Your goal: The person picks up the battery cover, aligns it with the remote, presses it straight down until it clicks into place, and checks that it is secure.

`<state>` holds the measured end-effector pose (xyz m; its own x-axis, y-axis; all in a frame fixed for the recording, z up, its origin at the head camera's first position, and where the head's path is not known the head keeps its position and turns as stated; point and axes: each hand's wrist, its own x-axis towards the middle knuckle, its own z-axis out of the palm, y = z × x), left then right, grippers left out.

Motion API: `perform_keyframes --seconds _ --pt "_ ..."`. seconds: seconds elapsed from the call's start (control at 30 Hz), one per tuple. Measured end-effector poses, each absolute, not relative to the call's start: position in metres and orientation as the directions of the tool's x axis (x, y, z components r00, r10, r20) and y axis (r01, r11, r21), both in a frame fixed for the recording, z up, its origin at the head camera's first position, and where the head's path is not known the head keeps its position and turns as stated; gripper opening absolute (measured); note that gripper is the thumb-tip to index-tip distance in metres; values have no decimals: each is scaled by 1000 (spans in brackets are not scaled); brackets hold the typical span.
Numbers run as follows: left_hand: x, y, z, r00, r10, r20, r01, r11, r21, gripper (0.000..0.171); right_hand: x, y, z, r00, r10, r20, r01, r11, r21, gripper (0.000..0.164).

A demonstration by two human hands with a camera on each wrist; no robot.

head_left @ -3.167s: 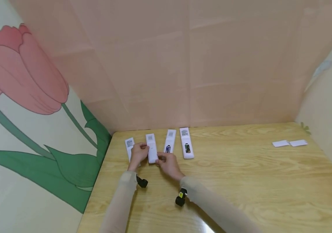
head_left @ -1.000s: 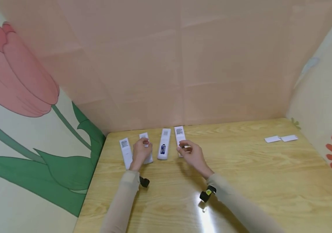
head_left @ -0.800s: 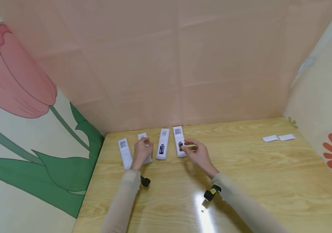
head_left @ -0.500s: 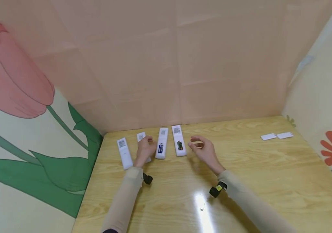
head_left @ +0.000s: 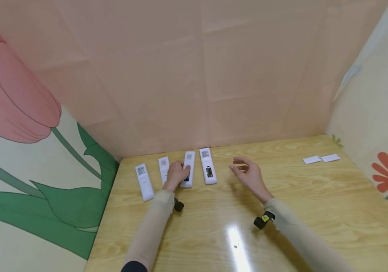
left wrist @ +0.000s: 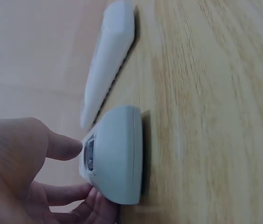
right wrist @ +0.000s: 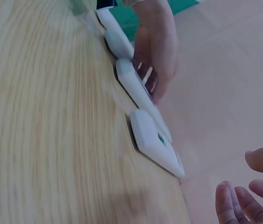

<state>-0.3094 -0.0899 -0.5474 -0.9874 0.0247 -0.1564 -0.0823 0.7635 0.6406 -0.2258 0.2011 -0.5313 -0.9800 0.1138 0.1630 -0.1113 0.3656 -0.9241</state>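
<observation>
A row of white remote controls lies face down near the table's back. My left hand (head_left: 177,174) is on the third remote control (head_left: 189,156), its thumb by the open battery bay and its fingers at the left side, also seen in the left wrist view. It covers part of the second remote control (head_left: 163,162). The leftmost remote control (head_left: 144,185) shows no open bay. In the rightmost remote control (head_left: 208,158) a dark battery (head_left: 209,172) sits uncovered. My right hand (head_left: 251,176) hovers right of it, loosely curled and holding nothing.
Two small white battery covers (head_left: 321,159) lie end to end at the right of the wooden table (head_left: 282,189). A pinkish sheet (head_left: 146,75) rises behind the table, and painted walls stand on both sides. Light glares on the tabletop in front.
My left hand has moved right from the second remote control onto the third. My right hand has drawn away rightward from the rightmost remote control. The head view has shifted slightly.
</observation>
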Motion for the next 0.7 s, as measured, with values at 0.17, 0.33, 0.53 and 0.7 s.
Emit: perform_keyframes --seconds 0.17,0.33,0.53,0.7 --pt "-315 -88 -543 -980 43 -195 -89 779 621 37 -229 221 -533 -974 121 191 -127 408 -904 39" --pt "-323 -88 -542 -967 28 -254 -133 793 595 37 -230 245 -529 -970 135 205 -124 449 -885 41" --pt "-329 -90 -542 -965 20 -261 -144 790 596 43 -227 273 -522 -959 181 220 -114 463 -879 43" --pt "-330 -90 -539 -954 -11 -299 -202 759 619 47 -225 296 -520 -954 211 214 -89 481 -872 46"
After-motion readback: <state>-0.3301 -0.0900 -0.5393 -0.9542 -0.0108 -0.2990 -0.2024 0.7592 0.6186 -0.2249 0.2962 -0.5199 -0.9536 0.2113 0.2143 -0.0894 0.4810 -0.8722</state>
